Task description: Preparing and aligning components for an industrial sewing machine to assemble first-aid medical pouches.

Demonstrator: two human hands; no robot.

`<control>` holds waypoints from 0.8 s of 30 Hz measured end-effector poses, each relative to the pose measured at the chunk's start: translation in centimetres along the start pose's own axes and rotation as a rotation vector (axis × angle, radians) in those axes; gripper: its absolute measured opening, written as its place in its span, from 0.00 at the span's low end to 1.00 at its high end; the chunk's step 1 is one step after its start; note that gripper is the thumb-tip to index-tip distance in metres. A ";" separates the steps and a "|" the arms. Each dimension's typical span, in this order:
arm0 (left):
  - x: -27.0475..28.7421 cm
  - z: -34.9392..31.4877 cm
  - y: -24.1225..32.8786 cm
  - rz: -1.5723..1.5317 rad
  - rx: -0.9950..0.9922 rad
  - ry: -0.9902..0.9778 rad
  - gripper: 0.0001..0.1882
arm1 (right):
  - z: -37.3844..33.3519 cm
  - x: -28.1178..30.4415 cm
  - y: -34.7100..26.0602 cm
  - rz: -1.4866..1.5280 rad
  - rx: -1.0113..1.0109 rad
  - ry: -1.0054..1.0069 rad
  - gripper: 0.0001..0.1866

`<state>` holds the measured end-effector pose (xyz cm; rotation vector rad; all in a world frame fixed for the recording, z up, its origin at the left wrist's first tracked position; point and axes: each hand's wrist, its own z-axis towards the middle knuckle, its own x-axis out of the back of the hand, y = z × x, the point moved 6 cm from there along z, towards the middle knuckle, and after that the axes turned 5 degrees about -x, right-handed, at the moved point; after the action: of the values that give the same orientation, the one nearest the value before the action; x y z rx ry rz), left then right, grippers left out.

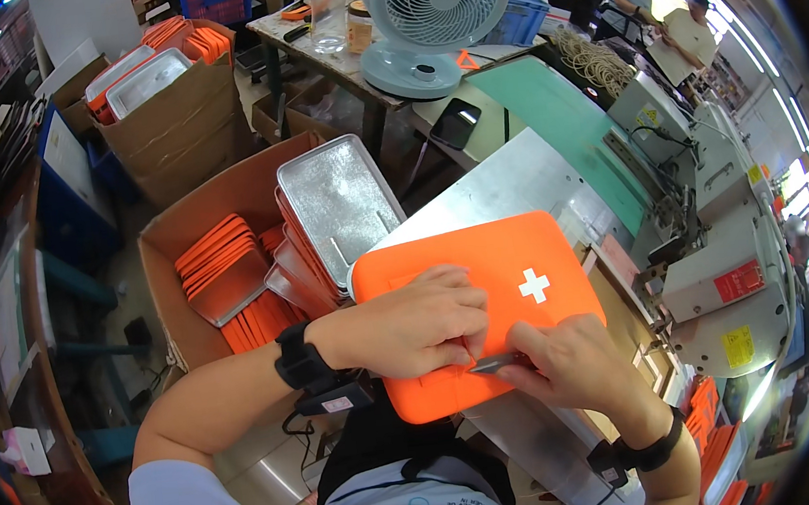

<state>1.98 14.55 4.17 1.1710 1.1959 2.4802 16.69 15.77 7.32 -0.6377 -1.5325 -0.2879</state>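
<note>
An orange case panel (pixel 485 274) with a white cross and rounded corners lies in front of me, partly over the metal work table (pixel 505 184). My left hand (pixel 421 319) rests on it, with thumb and fingers pinched together near its lower edge. What the pinch holds is too small to make out. My right hand (pixel 576 363) is closed around small thread snips (pixel 501 362), their grey pointed tip close to the left fingertips and at the panel's surface. The handle end is hidden in my palm. A black band with a small box sits on each wrist.
On the left, a cardboard box (pixel 167 266) holds stacked orange panels (pixel 220 260) and silver-lined trays (pixel 336 201). Behind it stands another filled carton (pixel 178 128). A fan (pixel 411 72) and a phone (pixel 456 123) are at the back, a sewing machine (pixel 719 281) at the right. People (pixel 686 40) work far right.
</note>
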 end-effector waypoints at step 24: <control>0.5 -0.3 -0.1 -0.101 -0.065 0.059 0.04 | 0.4 -0.2 -0.3 0.003 0.033 -0.005 0.16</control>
<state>1.40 14.71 4.28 1.0032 1.1495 2.4745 16.19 15.71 7.18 -0.6146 -1.5382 -0.2582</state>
